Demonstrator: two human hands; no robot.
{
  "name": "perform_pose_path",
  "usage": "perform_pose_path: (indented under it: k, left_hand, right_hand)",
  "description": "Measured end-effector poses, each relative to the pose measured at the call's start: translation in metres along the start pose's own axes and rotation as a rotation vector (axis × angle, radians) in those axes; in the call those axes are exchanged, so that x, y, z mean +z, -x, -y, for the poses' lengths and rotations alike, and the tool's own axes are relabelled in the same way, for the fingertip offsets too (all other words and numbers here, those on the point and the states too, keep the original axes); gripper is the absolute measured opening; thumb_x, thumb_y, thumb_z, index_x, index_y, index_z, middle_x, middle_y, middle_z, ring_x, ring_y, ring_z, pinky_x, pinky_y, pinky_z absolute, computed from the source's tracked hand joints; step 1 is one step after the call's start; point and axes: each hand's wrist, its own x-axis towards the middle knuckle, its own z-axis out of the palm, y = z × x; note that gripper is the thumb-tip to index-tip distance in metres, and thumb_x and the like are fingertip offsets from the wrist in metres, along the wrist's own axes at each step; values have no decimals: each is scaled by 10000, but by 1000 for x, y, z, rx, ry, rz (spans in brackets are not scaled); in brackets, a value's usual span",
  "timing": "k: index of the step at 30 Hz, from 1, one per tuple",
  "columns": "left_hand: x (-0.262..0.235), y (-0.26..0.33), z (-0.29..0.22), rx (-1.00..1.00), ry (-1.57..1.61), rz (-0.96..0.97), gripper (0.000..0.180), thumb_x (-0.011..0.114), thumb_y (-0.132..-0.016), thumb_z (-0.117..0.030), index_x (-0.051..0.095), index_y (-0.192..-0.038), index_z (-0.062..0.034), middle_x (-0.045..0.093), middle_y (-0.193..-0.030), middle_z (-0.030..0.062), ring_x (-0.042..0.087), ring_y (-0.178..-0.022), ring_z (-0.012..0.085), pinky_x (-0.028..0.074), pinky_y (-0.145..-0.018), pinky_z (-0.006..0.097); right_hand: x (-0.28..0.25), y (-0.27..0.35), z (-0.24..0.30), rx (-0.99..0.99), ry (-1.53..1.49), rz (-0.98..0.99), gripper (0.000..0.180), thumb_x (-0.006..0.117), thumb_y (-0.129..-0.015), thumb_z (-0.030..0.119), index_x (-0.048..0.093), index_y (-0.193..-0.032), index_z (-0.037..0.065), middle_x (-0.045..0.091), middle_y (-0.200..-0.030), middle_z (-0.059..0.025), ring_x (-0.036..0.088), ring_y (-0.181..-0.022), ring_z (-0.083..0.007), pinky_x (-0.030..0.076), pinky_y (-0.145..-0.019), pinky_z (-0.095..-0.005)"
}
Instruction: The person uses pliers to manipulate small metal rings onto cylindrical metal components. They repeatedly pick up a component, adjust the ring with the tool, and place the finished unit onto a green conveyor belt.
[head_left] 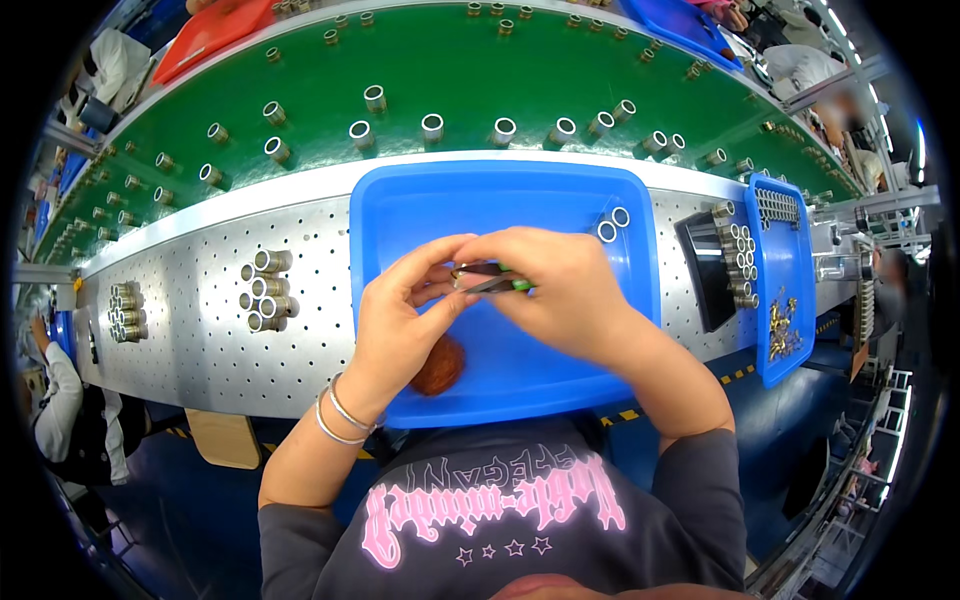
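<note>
Above a blue tray [505, 412], both my hands come together. My right hand [560, 285] is closed round a small green-handled tool [518, 285] with slim grey metal arms, whose exact kind I cannot tell. The arms point left, at my left hand [405, 310]. Its fingers are pinched on a small shiny metal piece [457, 274], mostly hidden by the fingertips. Below my left hand, a reddish-brown fuzzy ball [440, 368] lies in the tray. Two short metal sleeves [607, 232] stand in its far right corner.
Beyond the tray runs a green belt [330, 80] with many standing metal sleeves. Grouped sleeves [265, 290] stand on the perforated metal table [190, 290] to the left. At right are a black flat box [703, 275], more sleeves [743, 250] and a blue tray [771, 365] with brass-coloured parts [783, 325].
</note>
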Motion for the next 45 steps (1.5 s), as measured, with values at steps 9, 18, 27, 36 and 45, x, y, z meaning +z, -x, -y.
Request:
perform_pose_path:
  k: [9,18,27,36,45]
  left_hand:
    - [-10,17,-4,-161,465,-89,444,594,-817,-10,469,-1242,-19,578,-1081,120,581,-991,193,468,-868,284]
    - [-17,13,-2,-238,686,-61,492,533,-886,-100,330,-1331,-49,567,-1110,156,577,-998,216,457,-882,296]
    - [-8,13,-5,-40,271,14,521,520,-882,-84,292,-1347,-30,556,-1123,169,574,-1005,212,456,-889,313]
    - [-14,15,-8,-211,595,11,460,497,-895,-67,332,-1323,-35,549,-1134,159,585,-988,207,465,-885,306]
    - [-10,14,-5,-209,659,-123,442,567,-858,-71,417,-1273,-39,566,-1087,133,589,-971,206,485,-862,279]
  right_hand:
    - [-3,2,5,284,-524,179,74,626,-808,84,602,-839,21,609,-758,-29,543,-678,-71,425,-605,-211]
    - [-2,21,-12,274,-504,190,88,633,-802,101,615,-841,24,538,-692,16,419,-601,-45,323,-521,-207]
    - [-9,-4,-4,432,-453,120,221,667,-775,134,627,-964,27,547,-751,18,420,-627,-41,322,-522,-217]
    - [-9,0,-3,375,-259,-64,108,660,-779,120,631,-779,16,529,-649,31,384,-544,-29,306,-480,-215]
    - [-23,9,-5,294,-769,9,103,613,-832,106,566,-845,15,587,-739,-29,548,-696,-99,436,-626,-230]
